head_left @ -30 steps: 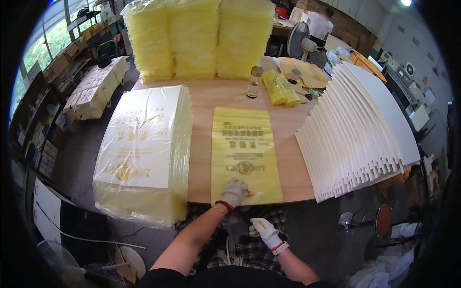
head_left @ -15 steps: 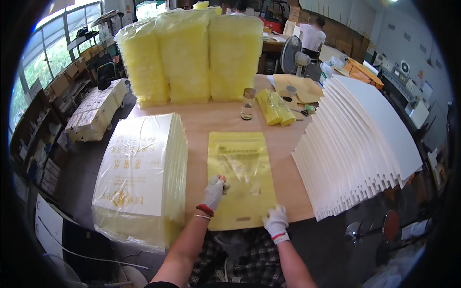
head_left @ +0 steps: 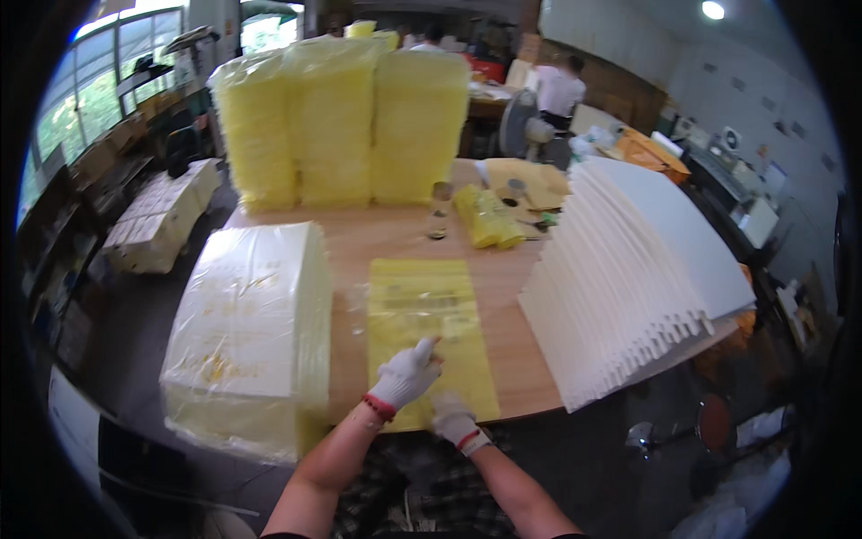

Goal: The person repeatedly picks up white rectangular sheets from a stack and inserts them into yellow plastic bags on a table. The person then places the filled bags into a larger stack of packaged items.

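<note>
A flat yellow plastic bag [head_left: 422, 296] with printing and a glossy clear patch lies on the table before me. My left hand [head_left: 407, 374], in a white glove with bare fingertips, is over its lower middle. The fingers are curled in, and anything between them is hidden. Close by, my right hand [head_left: 456, 419], also gloved, is at the bag's near edge; motion smears its fingers. Left of the bag stands a tall stack of cream printed sheets in clear wrap [head_left: 242, 314]. A fanned stack of white boards [head_left: 620, 287] stands to the right.
Tall stacks of yellow bags [head_left: 337, 126] stand at the table's back. Before them are a clear jar [head_left: 438, 211], a folded yellow bundle [head_left: 488, 216] and brown paper [head_left: 530, 184]. A fan [head_left: 515, 121] stands beyond, near a seated person [head_left: 559, 90]. A stool [head_left: 714, 422] stands at right.
My right hand has moved left from the bag's near right corner toward my left hand. My left hand has come lower over the bag. The whole view has shifted slightly.
</note>
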Available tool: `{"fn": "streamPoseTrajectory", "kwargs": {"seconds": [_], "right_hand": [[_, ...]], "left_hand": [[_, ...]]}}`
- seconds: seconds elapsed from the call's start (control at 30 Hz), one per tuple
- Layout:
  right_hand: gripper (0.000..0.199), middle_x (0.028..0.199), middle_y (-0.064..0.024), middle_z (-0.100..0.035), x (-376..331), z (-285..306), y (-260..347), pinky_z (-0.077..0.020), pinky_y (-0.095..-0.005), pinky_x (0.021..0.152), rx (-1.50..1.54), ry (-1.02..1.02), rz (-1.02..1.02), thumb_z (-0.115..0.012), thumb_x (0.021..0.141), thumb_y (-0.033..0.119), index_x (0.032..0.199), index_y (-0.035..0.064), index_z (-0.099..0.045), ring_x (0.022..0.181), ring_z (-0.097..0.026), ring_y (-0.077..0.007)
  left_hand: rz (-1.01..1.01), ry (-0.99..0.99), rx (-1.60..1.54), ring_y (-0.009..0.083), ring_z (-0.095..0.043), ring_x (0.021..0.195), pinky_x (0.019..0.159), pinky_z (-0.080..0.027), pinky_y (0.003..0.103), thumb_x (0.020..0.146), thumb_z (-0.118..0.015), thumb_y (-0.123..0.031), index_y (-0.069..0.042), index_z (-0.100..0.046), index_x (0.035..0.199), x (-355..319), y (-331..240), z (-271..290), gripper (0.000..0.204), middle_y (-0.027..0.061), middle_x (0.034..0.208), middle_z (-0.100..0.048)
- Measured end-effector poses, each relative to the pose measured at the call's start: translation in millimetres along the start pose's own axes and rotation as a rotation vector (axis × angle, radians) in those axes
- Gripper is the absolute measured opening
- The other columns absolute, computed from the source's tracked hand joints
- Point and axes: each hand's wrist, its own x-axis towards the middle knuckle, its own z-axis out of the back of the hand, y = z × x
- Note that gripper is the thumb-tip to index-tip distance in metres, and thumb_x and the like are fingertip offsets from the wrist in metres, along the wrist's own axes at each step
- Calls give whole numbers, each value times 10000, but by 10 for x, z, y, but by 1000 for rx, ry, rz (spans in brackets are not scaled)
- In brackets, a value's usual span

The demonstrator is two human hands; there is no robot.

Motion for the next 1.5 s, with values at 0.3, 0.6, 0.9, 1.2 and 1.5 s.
{"fn": "streamPoseTrajectory", "kwargs": {"seconds": [0.3, 0.6, 0.9, 1.2, 1.5], "right_hand": [[385, 928, -138, -614, -1577, 3579, -141, -494, -359, 728, -213, -941, 230, -712, 722, 140, 1071, 58, -574, 834, -601, -287], [829, 1074, -158, -604, -1450, 4687, -949, -458, -305, 861, 43, -503, -72, -737, 673, 505, 1283, 42, -418, 967, -597, -236], [201, 797, -133, -642, -1588, 4604, -265, -488, -340, 622, -354, -808, 161, -537, 855, 226, 910, 85, -670, 682, -618, -258], [165, 876, -83, -650, -2440, 4463, 347, -511, -289, 738, 585, -438, -286, -616, 823, 195, 934, 74, -630, 771, -628, -198], [455, 1196, -138, -515, -2023, 2957, 219, -437, -373, 927, 1360, -729, 17, -478, 919, 328, 1221, -12, -461, 1084, -519, -233]], "left_hand": [[-349, -310, 234, 274, -589, 807, 860, -410, 443, 670, -717, -146, -57, -565, 1002, -381, -362, 457, 376, 76, 817, -616], [-576, 53, -43, 290, -588, 783, 706, -479, 362, 733, -676, -125, -78, -595, 982, -554, -1119, 627, 266, 74, 817, -607], [-351, 628, -732, 180, -566, 1013, 882, -441, 293, 885, -559, -193, -40, -471, 1238, -256, -2074, 421, 395, 98, 1130, -589], [418, 794, -1647, 204, -565, 979, 879, -457, 341, 785, -544, -110, 9, -441, 1213, -307, -2402, 1123, 456, 120, 1060, -558], [-293, 411, -512, 344, -379, 1221, 974, -359, 409, 688, -623, -175, 23, -117, 1393, -773, -1886, 881, 890, 324, 1312, -300]]}}
